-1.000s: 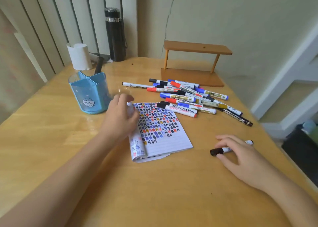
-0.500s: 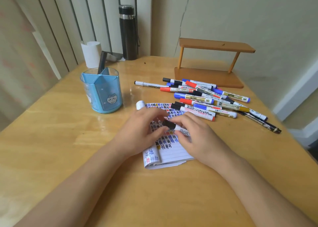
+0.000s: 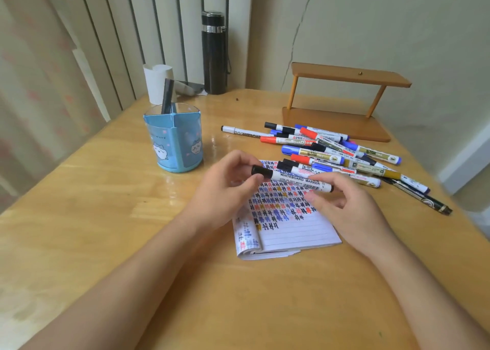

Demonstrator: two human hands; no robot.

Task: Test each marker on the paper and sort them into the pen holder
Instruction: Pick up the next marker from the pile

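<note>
Both hands hold one white whiteboard marker (image 3: 297,178) with a black cap level above the notepad (image 3: 291,227). My left hand (image 3: 225,188) pinches its black cap end. My right hand (image 3: 342,206) grips the white barrel near the tail. The notepad's lined page is covered with coloured test marks in its upper part. A blue pen holder (image 3: 175,143) with cartoon faces stands to the left, with one dark marker (image 3: 167,95) upright in a back compartment. A pile of several markers (image 3: 331,151) lies beyond the notepad.
A wooden shelf stand (image 3: 342,103) sits at the back right of the wooden table (image 3: 106,230). A black flask (image 3: 214,52) and a white paper roll (image 3: 156,84) stand at the back edge by the curtain. The table's right edge drops off close to the marker pile.
My right hand brought the black-capped marker from the table's right side over to the notepad. My left hand left the notepad's edge and now pinches the cap. The marker has risen slightly.
</note>
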